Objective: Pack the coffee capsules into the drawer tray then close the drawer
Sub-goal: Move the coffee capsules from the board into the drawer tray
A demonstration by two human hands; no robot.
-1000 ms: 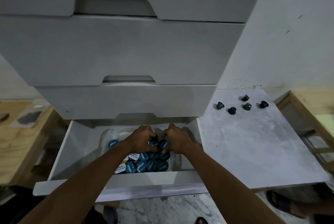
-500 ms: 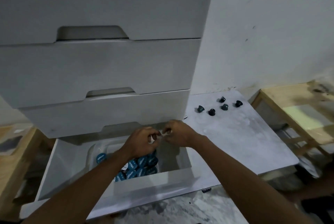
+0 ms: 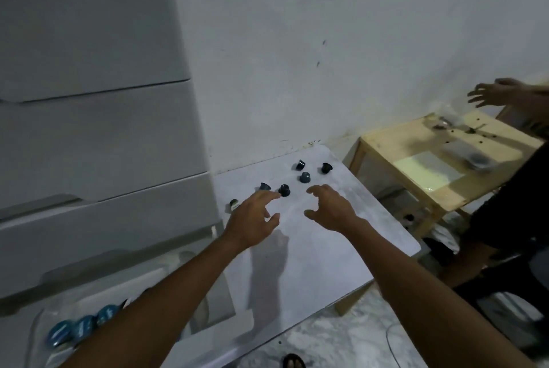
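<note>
drawer is open down by my elbows, tray in it already holding blue capsules. Both hands empty, fingers spread wide: left hand nearly on one, right hand just short. Six loose capsules sit on the white table near the wall, some upright rim-down, two tipped sideways. Next I guess I pinch one each

No lettering is legible anywhere, capsule lids included.
</note>
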